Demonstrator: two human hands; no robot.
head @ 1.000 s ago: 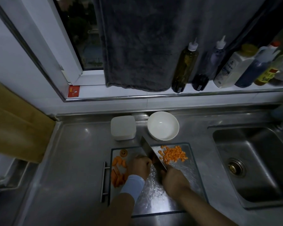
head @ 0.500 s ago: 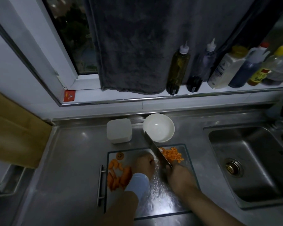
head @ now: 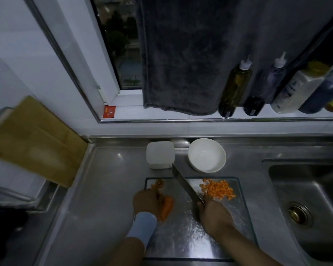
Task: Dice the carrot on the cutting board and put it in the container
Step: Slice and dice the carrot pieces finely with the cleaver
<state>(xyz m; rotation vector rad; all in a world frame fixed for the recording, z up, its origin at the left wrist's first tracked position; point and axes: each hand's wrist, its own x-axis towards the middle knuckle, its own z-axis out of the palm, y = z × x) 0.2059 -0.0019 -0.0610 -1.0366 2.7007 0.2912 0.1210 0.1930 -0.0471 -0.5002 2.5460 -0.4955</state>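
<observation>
Carrot partly diced on the cutting board (head: 181, 239).
The diced carrot (head: 217, 190) is a heap of small orange cubes at the board's far right. The longer carrot strips (head: 165, 208) lie at its left (a round end piece (head: 159, 183) just beyond). The left hand (head: 146, 201) curls onto the strips, holding them. The right hand (head: 213, 214) grips the knife (head: 186, 186), whose blade lies between the two groups. The white container (head: 160, 157) stands just behind the board.

My left hand (head: 145, 201) sits knuckles-up near the left edge of the cutting board (head: 181, 237), fingers curled down on a length of carrot (head: 166, 207) at its thumb side. A pale blue band (head: 143, 224) wraps that wrist, and the forearm runs back toward the near edge. My right hand (head: 213, 214), over the middle of the board, grips the handle of the knife (head: 186, 186), blade pointing away and leftward. Its bare forearm crosses the near right corner.
</observation>
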